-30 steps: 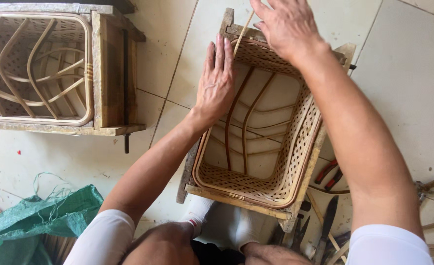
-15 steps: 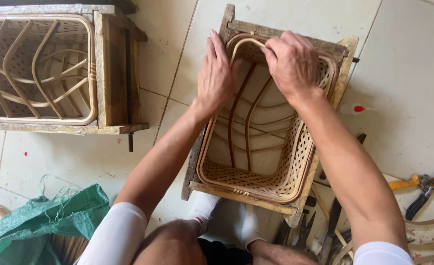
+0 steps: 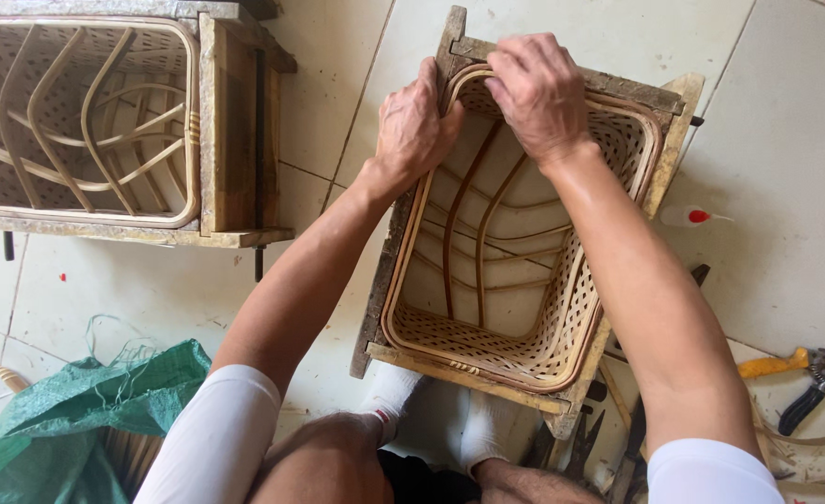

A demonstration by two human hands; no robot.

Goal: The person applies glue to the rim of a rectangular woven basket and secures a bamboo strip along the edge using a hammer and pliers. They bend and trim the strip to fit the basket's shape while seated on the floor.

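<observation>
A woven rattan basket (image 3: 562,336) sits inside a rough wooden frame (image 3: 384,271) on the tiled floor, between my white-socked feet (image 3: 431,420). My left hand (image 3: 414,131) presses on the frame's far left corner, fingers against the basket's rim. My right hand (image 3: 538,93) grips the far rim of the basket, fingers curled over the cane edge. Bent cane ribs run across the basket's open bottom.
A second wooden frame with a rattan basket (image 3: 85,121) lies at the upper left. A green woven sack (image 3: 76,420) is at the lower left. Pliers with yellow and black handles (image 3: 800,378), a small white bottle with a red cap (image 3: 692,217) and loose cane strips lie at the right.
My right hand came down from above the frame onto the basket's far rim. My left hand slid up the left side to the far corner. The view has shifted slightly.
</observation>
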